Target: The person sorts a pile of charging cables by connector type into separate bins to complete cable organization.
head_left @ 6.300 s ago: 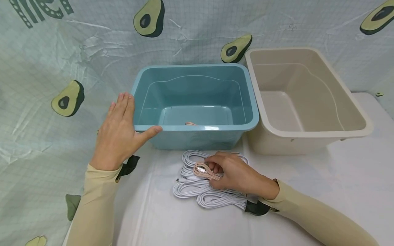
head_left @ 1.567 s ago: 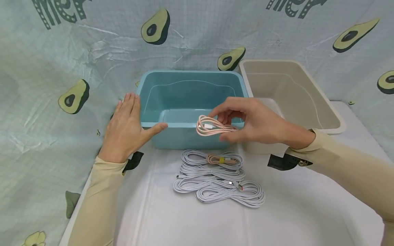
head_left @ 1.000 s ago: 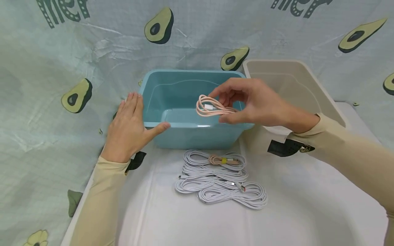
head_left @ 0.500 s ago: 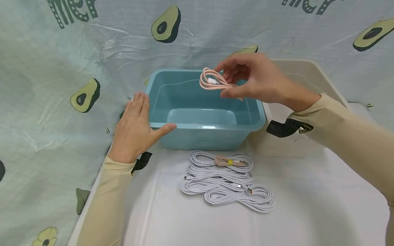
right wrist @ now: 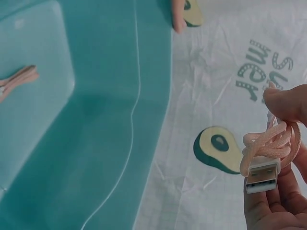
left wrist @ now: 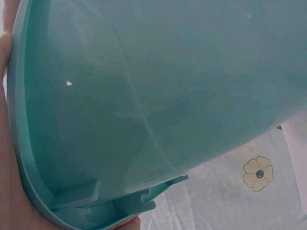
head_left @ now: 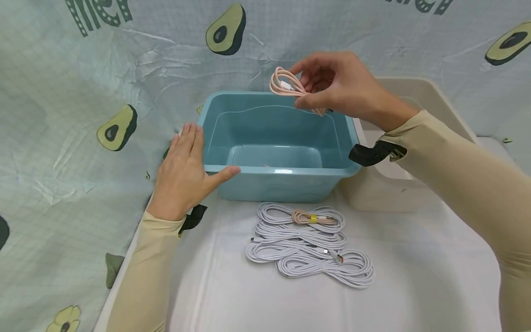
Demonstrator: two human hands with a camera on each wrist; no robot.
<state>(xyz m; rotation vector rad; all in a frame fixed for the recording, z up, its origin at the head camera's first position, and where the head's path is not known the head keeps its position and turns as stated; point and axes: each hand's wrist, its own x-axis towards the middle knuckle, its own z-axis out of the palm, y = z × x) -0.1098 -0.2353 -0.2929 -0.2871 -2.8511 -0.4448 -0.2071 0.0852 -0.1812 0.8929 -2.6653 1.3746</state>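
My right hand [head_left: 352,87] pinches a coiled pink USB cable [head_left: 279,86] between thumb and fingers, above the back right rim of the blue bin [head_left: 286,184]. In the right wrist view its metal USB plug [right wrist: 261,179] points toward the camera. Inside the bin lies another pink cable [right wrist: 21,79]. My left hand [head_left: 180,173] rests with straight fingers against the bin's left rim, thumb over the front corner. In front of the bin, several coiled white cables [head_left: 303,237] lie bunched together. On them sits a peach cable [head_left: 300,217] with a yellow tie.
A beige bin [head_left: 377,193] stands right of the blue one, partly hidden by my right arm. Behind both hangs a pale curtain [head_left: 166,74] printed with avocados. White cloth [head_left: 249,295] covers the table.
My right hand has picked the pink cable off the white coils, raised it past the bin's front rim and carried it up toward the back. The left hand keeps its place on the bin.
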